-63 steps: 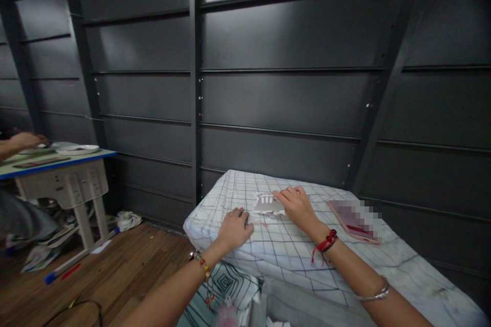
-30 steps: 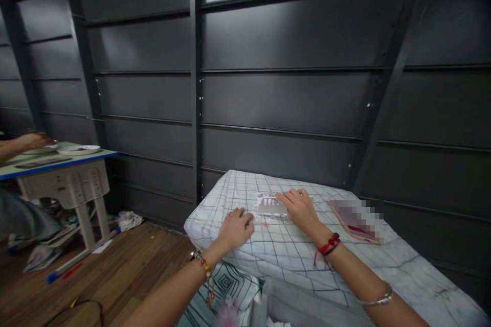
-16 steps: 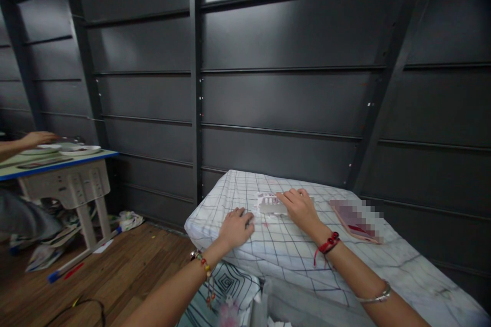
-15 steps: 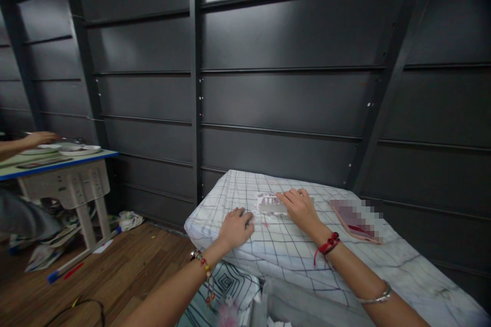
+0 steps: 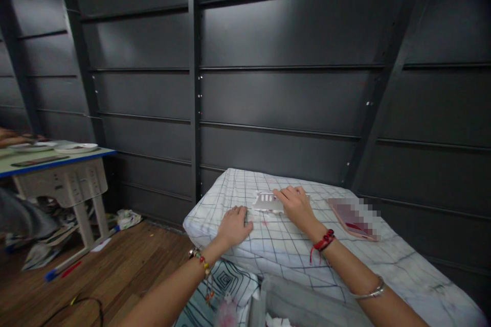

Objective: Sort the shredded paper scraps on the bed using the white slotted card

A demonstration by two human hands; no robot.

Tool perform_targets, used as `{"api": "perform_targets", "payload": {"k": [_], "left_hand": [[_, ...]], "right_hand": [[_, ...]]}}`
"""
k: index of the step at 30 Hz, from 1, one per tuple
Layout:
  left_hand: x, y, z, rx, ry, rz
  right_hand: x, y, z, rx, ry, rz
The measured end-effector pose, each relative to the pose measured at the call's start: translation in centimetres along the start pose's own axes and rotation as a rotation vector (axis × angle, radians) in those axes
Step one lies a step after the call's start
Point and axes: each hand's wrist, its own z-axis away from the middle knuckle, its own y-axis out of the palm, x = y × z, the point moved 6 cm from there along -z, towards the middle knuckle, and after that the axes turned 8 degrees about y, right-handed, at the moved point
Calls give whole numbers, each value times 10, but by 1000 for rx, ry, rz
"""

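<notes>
My left hand (image 5: 235, 227) rests on the white checked cloth (image 5: 245, 181), fingers stretched forward and thumb apart, holding nothing. A flat grey-and-white card with oval shapes (image 5: 264, 203) lies just beyond it, with an uneven white border. My right hand (image 5: 297, 207) reaches over the right part of this card, its fingers bent and closed on it; the covered part is hidden. To the right of that hand lies a phone in a pink case (image 5: 356, 219), partly blurred out.
Close to me stands a grey bin (image 5: 299, 294) with white scraps inside. A pink fluffy item (image 5: 226, 311) is beside it on patterned fabric. Dark metal panels (image 5: 284, 97) rise behind the cloth. At the left, another person's hand (image 5: 15, 138) is over a desk (image 5: 53, 161) with white dishes.
My left hand's fingers have straightened and lie flatter on the cloth. The card has shifted slightly in my right hand. The other person's hand has moved left and lower.
</notes>
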Motion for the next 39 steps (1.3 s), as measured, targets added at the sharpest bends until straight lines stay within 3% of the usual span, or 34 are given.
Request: {"api": "perform_targets", "payload": {"k": [7, 11, 22, 27, 32, 39], "left_hand": [[12, 5, -4, 51, -87, 173], [20, 10, -6, 82, -104, 259], [41, 21, -12, 133, -123, 556], [42, 11, -8, 210, -105, 438], [37, 0, 9, 224, 76, 189], [34, -2, 28, 203, 42, 22]], "right_hand": [[8, 2, 8, 66, -52, -121], [-2, -3, 15, 63, -4, -179], [7, 3, 13, 137, -13, -184], [-2, -14, 25, 91, -37, -222], [-11, -29, 28, 76, -29, -101], [-19, -45, 38, 81, 20, 48]]}}
